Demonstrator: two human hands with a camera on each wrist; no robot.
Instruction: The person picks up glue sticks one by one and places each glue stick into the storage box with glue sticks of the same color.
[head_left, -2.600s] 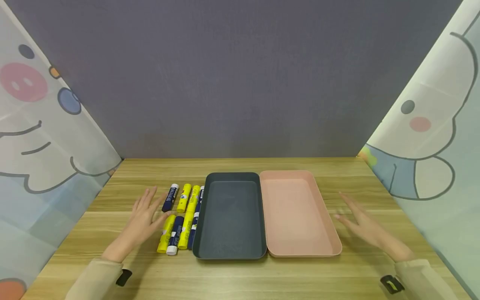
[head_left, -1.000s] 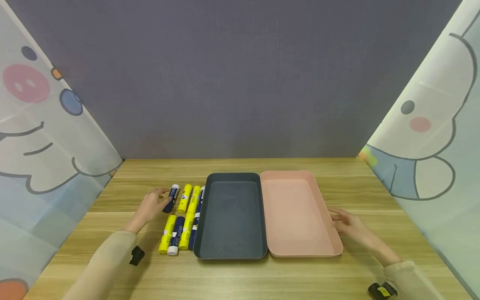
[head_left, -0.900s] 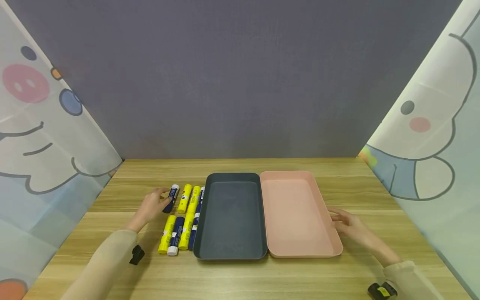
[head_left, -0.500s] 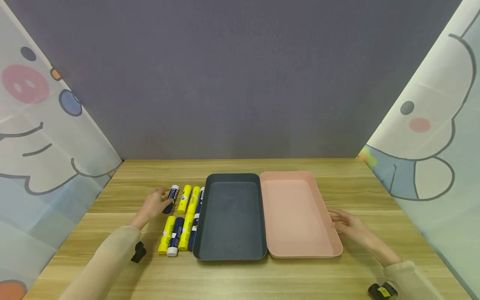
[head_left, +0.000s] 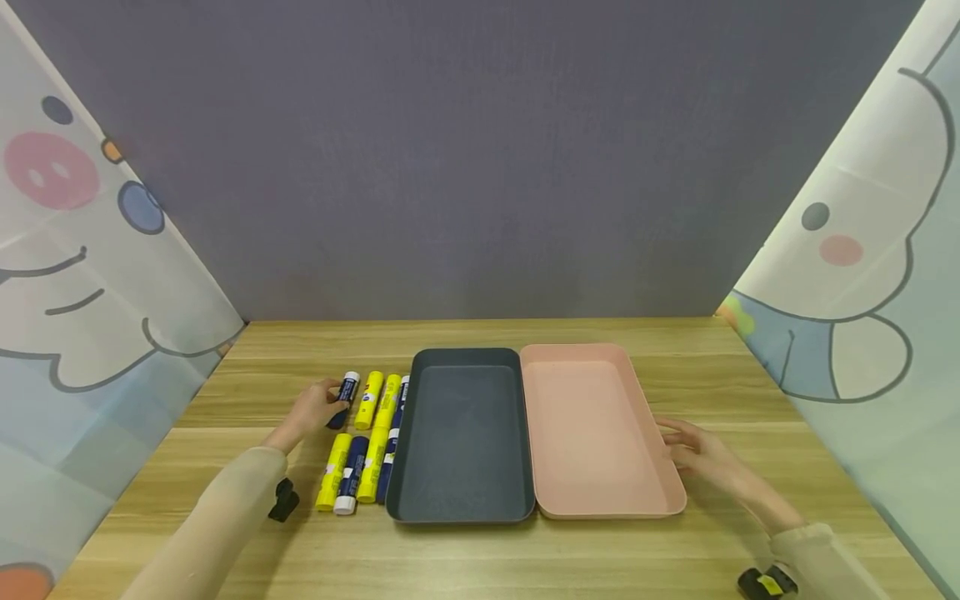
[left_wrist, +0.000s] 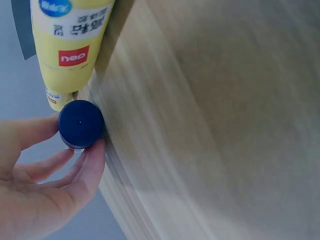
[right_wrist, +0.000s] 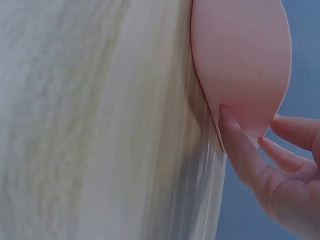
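Left wrist: blue stick (left_wrist: pixel 81 124), length hidden

L/R hands (head_left: pixel 309 410) (head_left: pixel 705 457) well apart, part-curled.

The dark blue tube (left_wrist: pixel 80 122) looked like smooth plastic with a dull sheen on its end, the yellow tube (left_wrist: pixel 67 70) like smooth, mildly glossy plastic. Both the pink tray (head_left: pixel 600 442) and the dark grey tray (head_left: pixel 461 450) seemed matt, smooth plastic. The tabletop (head_left: pixel 600 554) showed streaked wood grain with a soft sheen. The back panel (head_left: pixel 480 167) appeared matt and cloth-like, the sleeve (head_left: pixel 240 496) matt cloth.
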